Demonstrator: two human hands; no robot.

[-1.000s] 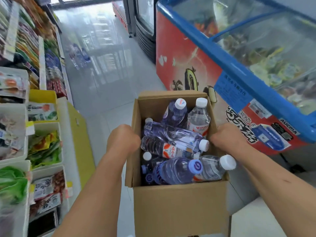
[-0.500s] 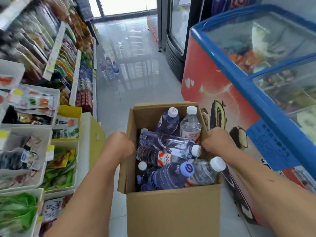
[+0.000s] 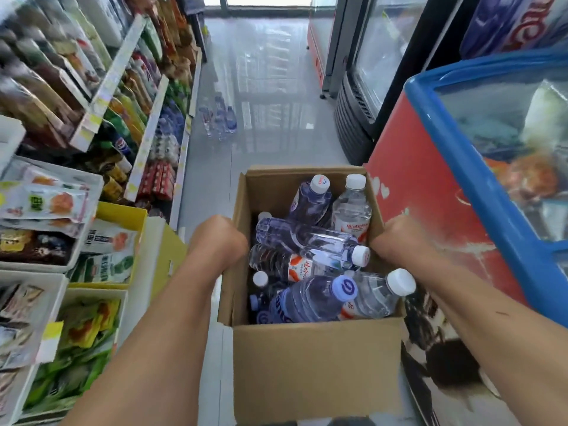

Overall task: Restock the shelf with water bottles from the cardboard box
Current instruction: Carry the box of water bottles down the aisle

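I carry an open cardboard box (image 3: pixel 316 367) in front of me, in the aisle. My left hand (image 3: pixel 219 238) grips its left wall and my right hand (image 3: pixel 392 238) grips its right wall; the fingers of both are hidden below the rim. Inside lie several water bottles (image 3: pixel 307 241) with white or blue caps, some upright at the far end, others lying across. The shelf (image 3: pixel 150 142) runs along the left, with bottled drinks on its lower rows.
A red and blue chest freezer (image 3: pixel 455 167) stands close on the right. Glass-door coolers (image 3: pixel 362 72) line the far right. A few water bottles (image 3: pixel 219 119) stand on the tiled floor ahead. White and yellow bins of packaged snacks (image 3: pixel 101 241) jut out at the near left.
I have moved forward along the aisle with the box. The view has tilted up, showing more shelf and floor ahead. Both hands keep the same grip on the box.
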